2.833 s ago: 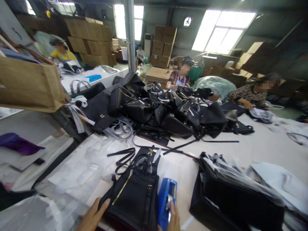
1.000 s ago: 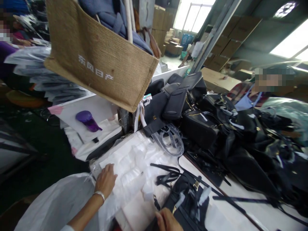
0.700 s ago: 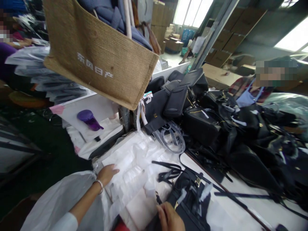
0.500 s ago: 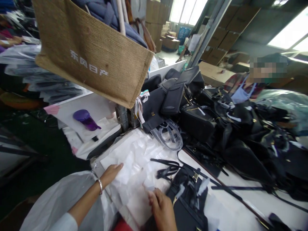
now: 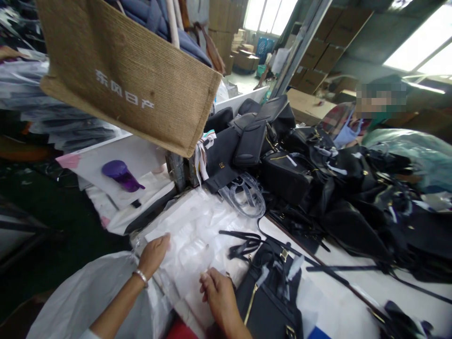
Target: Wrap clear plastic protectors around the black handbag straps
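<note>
My left hand (image 5: 154,254), with a bracelet at the wrist, lies on the near left edge of a stack of clear plastic bags (image 5: 192,235). My right hand (image 5: 218,295) rests on the same stack at its near side, fingertips pinching at a sheet. Just right of it lies a black handbag (image 5: 269,296) with a gold zip and loose black straps (image 5: 247,242).
A big heap of black handbags (image 5: 318,179) fills the table to the right, with a person behind it. A burlap tote (image 5: 127,80) hangs overhead. A purple object (image 5: 119,173) lies on a white sheet at left. A large plastic bag (image 5: 92,296) is near my left arm.
The view swung left from the handbag and a blue tape dispenser to the plastic bags. My right hand slid left off the black handbag onto the stack; my left hand stayed there.
</note>
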`<action>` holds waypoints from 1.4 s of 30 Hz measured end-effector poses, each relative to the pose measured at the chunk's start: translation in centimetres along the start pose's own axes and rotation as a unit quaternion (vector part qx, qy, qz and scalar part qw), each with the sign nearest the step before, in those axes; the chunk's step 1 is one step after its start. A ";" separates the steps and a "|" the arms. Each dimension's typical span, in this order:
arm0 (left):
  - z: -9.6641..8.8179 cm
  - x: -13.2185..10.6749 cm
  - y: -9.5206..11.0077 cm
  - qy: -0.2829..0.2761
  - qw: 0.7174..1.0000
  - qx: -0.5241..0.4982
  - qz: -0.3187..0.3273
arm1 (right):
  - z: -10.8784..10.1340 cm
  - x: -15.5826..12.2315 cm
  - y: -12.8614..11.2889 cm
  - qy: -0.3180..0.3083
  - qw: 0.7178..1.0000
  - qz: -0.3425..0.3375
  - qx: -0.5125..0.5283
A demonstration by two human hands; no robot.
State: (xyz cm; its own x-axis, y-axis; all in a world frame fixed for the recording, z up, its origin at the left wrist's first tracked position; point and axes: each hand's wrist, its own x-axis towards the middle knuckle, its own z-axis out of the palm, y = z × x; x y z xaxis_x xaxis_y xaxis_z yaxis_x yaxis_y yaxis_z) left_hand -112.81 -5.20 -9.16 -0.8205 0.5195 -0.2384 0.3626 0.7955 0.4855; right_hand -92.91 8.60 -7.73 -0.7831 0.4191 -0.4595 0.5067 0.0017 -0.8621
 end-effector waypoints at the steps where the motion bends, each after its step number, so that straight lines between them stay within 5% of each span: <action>1: 0.2 -0.2 0.6 -0.001 1.000 -0.023 -0.002 | 0.2 0.1 -0.2 0.000 0.999 0.008 0.037; 3: 0.9 -0.8 2.2 -0.019 0.991 -0.130 -0.032 | 0.7 0.4 -0.6 0.008 0.992 0.029 0.121; 6: 2.4 -2.3 5.1 -0.073 0.931 -0.345 -0.095 | 1.3 0.9 -1.0 0.010 0.965 0.095 0.244; 9: 4.0 -3.7 7.4 -0.088 0.892 -0.431 -0.102 | 1.7 1.2 -1.0 -0.016 0.933 0.153 0.326; 12: 5.1 -4.5 8.3 -0.104 0.892 -0.430 -0.096 | 1.2 1.1 -0.6 0.012 0.938 0.142 0.316; 15: 4.9 -5.2 8.6 -0.068 0.929 -0.359 -0.064 | -0.9 -0.2 -0.2 0.077 0.973 0.103 0.193; 17: 3.9 -5.6 9.4 0.025 0.960 -0.279 0.017 | -2.8 -1.8 -0.1 0.115 0.992 0.037 0.033; 19: 2.7 -6.0 11.0 0.039 0.965 -0.193 0.172 | -4.2 -3.4 -0.2 0.124 0.982 -0.027 -0.137; 22: 1.9 -6.2 14.3 -0.157 0.891 -0.103 0.414 | -5.1 -5.1 -0.1 0.077 0.958 -0.081 -0.265; 24: 2.3 -5.9 16.2 -0.289 0.834 -0.078 0.463 | -5.5 -5.9 0.2 0.058 0.957 -0.103 -0.266; 28: 4.5 -5.4 17.3 -0.382 0.823 -0.059 0.417 | -7.1 -7.3 1.3 0.074 0.978 -0.077 -0.178; 33: 6.6 -4.8 16.1 -0.478 0.819 -0.123 0.293 | -8.5 -7.7 3.5 0.124 0.983 -0.006 -0.136; 37: 8.4 -3.3 14.7 -0.555 0.782 -0.183 0.215 | -7.9 -6.3 5.0 0.168 0.974 0.064 -0.139; 40: 9.6 -2.2 13.8 -0.567 0.776 -0.181 0.211 | -8.4 -6.4 4.9 0.185 0.976 0.073 -0.089; 42: 9.7 -1.2 13.3 -0.527 0.811 -0.157 0.202 | -10.2 -8.1 4.7 0.220 0.973 0.057 -0.050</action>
State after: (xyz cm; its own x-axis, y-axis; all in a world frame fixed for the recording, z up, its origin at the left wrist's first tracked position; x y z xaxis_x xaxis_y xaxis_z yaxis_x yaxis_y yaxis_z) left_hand -102.69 7.80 -10.57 0.2294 0.8277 -0.5122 0.2419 0.4612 0.8537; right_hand -80.47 14.42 -5.91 -0.5009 0.7692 -0.3968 0.6318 0.0116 -0.7750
